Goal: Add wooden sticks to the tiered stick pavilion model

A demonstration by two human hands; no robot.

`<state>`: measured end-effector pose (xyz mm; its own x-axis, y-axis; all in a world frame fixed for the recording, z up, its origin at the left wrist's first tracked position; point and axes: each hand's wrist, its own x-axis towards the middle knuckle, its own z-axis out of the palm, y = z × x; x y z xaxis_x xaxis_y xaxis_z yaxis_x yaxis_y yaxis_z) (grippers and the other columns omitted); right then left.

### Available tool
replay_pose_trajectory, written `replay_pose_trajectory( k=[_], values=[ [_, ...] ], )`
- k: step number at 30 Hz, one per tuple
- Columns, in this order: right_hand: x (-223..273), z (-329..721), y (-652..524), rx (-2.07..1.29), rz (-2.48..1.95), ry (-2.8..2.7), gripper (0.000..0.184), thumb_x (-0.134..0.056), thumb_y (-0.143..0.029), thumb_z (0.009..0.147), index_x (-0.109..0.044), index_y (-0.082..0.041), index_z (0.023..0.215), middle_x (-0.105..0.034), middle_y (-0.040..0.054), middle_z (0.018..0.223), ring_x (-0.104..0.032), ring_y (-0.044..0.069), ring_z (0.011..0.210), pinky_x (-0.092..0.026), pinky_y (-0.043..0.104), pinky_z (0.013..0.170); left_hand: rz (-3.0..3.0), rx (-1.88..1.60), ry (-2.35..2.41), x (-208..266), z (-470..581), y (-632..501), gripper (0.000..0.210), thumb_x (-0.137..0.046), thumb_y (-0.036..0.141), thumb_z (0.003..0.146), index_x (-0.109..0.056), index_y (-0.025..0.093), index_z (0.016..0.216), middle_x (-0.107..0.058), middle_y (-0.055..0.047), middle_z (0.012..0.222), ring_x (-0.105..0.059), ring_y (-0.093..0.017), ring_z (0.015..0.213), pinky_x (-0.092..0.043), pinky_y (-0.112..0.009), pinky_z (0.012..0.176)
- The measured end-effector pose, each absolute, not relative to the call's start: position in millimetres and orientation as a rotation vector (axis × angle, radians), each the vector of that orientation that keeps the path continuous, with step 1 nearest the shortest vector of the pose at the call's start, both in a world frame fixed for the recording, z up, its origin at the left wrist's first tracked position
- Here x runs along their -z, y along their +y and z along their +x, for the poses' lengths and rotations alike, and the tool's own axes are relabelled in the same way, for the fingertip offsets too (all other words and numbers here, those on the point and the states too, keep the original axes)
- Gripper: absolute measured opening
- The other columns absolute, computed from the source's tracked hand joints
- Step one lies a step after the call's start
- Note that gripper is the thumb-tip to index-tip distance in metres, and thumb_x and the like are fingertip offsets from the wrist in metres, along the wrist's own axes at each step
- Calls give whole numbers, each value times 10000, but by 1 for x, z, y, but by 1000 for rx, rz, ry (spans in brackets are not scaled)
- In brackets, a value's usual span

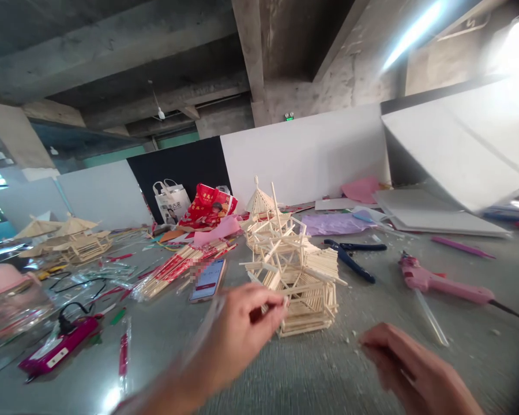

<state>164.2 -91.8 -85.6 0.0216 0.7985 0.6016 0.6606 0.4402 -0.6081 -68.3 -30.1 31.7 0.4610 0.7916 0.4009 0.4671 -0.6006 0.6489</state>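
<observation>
A model pavilion (307, 294) made of thin wooden sticks stands on the grey table, with a pointed roof at its far part. At its near left side is my left hand (246, 317), thumb and forefinger pinched together. A tiny pale bit shows at those fingertips, too small to name; whether they touch the model I cannot tell. My right hand (410, 363) is apart from the model, low on the right above the table. Its fingers are curled together, and whatever may be between them is hidden.
To the right lie a pink glue gun (445, 282), a clear glue stick (431, 318) and dark-handled pliers (352, 259). Leftward are a phone (210, 279), bundled sticks (173, 268) and a magenta power strip (60, 349). Another stick model (75, 242) stands far left.
</observation>
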Motion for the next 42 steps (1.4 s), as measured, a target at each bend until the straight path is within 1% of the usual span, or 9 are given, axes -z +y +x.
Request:
replay_pose_trajectory(
  k=[4,10,19,27,31,33,35,39,42],
  values=[
    [101,195,-86,6,-1445,-1727,156,-488,-356,900,-565,-220,908,-592,-1,807,-566,104,640,-450,180,592,2886,-608,964,-71,-42,7,239,-515,138,779,-721,164,661,-656,-62,592,-515,-127,517,-319,-281,535],
    [107,201,-87,-47,-1431,-1746,168,-479,-352,902,-564,-212,863,-608,-4,775,-581,106,624,-455,178,566,3150,-280,969,-68,-7,46,228,-481,49,666,-680,138,601,-593,-63,544,-444,-122,504,-264,-302,553],
    [101,203,-90,-156,-1420,-1763,112,-478,-285,901,-565,-219,874,-590,-18,783,-557,95,636,-427,190,583,3161,30,1075,-73,5,47,208,-471,46,666,-674,67,624,-536,-43,552,-464,-123,541,-281,-315,613],
    [104,205,-91,-190,-1436,-1761,94,-485,-274,903,-565,-224,891,-581,-23,812,-544,89,657,-414,192,602,3320,173,1116,-64,9,46,188,-451,59,646,-618,70,560,-540,-30,507,-553,-143,557,-309,-283,588],
    [102,204,-91,-201,-1431,-1747,102,-483,-269,904,-572,-223,883,-579,-21,788,-536,88,638,-407,194,583,3306,204,1154,-63,10,46,429,-238,115,687,-624,-41,583,-580,-28,587,-624,-155,694,-330,-286,647],
    [102,204,-91,-207,-1426,-1742,111,-482,-278,904,-575,-221,884,-582,-14,794,-539,95,640,-410,200,581,3328,220,1123,-64,10,46,388,-286,100,698,-652,-14,636,-601,-39,595,-622,-155,680,-327,-277,621],
    [102,204,-92,-210,-1422,-1742,120,-479,-287,905,-577,-221,887,-583,-11,802,-542,101,647,-415,205,586,3363,251,1094,-64,10,48,249,-424,78,688,-671,73,659,-613,-49,571,-584,-150,590,-312,-266,553],
    [103,204,-93,-199,-1419,-1731,101,-483,-279,907,-572,-233,897,-576,-30,799,-539,85,642,-413,192,585,3420,271,1063,-64,6,51,237,-447,86,724,-658,128,626,-586,-43,555,-511,-126,507,-273,-280,496],
    [102,204,-93,-207,-1407,-1739,81,-494,-266,902,-568,-234,897,-578,-39,803,-545,75,641,-418,179,583,3345,124,1020,-62,3,54,222,-460,75,702,-627,127,565,-532,-33,507,-466,-119,472,-252,-286,484]
  ],
)
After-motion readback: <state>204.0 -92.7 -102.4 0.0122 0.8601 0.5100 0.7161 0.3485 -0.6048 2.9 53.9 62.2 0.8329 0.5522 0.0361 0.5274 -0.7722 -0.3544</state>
